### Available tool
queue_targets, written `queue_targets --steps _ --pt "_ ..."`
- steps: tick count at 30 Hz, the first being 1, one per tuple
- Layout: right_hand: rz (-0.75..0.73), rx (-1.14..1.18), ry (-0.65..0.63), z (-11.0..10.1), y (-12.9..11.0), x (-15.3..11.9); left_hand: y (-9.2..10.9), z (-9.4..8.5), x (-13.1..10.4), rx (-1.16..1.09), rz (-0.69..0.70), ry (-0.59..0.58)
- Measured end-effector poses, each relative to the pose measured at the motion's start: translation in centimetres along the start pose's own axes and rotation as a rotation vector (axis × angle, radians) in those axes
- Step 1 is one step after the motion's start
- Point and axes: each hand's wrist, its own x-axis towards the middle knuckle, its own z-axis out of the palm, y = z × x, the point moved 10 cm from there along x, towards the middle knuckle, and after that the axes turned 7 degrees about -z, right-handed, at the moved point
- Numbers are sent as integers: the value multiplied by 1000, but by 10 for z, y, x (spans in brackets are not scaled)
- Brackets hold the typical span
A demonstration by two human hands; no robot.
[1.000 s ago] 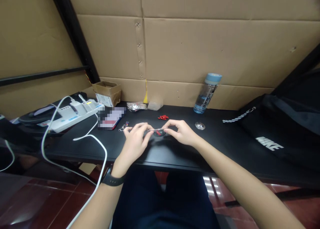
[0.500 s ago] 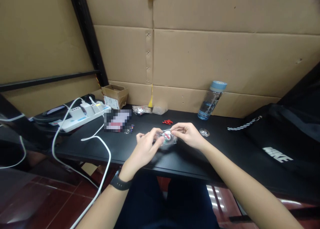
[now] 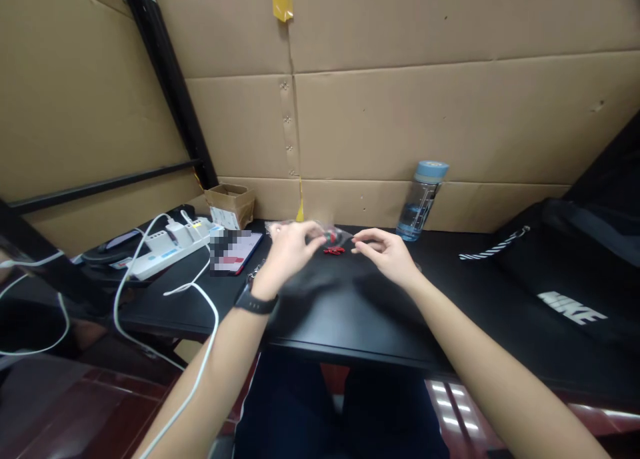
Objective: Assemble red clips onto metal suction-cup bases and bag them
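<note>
My left hand, with a dark watch band at the wrist, is closed with thumb and fingers on a small clear plastic bag. Something red and green shows inside the bag, too blurred to name. At the bag's right tip, my right hand is closed in a pinch on its edge. Just below the bag, a small cluster of red pieces lies on the black table. Other clear packaging at the back is mostly hidden behind my left hand.
A phone, a white power strip with cables and a small cardboard box are on the left. On the right stand a blue-lidded water bottle and a black bag. A cardboard wall closes the back.
Both hands have moved forward over the table with the plastic bag, toward the red pieces. My hands are farther apart. The round clear piece on the right is now nearly hidden by my right hand.
</note>
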Motion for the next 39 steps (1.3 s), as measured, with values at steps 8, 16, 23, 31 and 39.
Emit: queue_targets --steps 8,16,23,31,39 --pt "-142 -441 24 -41 -9 3 -126 4 74 509 -224 187" --pt "-146 -487 0 -50 -7 5 -149 30 57 497 -216 36" --pt "-96 -525 -19 -60 7 6 -146 31 52 438 -205 11" --pt "-68 -539 -33 -62 13 5 -150 32 53 379 -246 20" --pt "-33 -603 -13 -79 17 7 -155 36 54 309 -240 42"
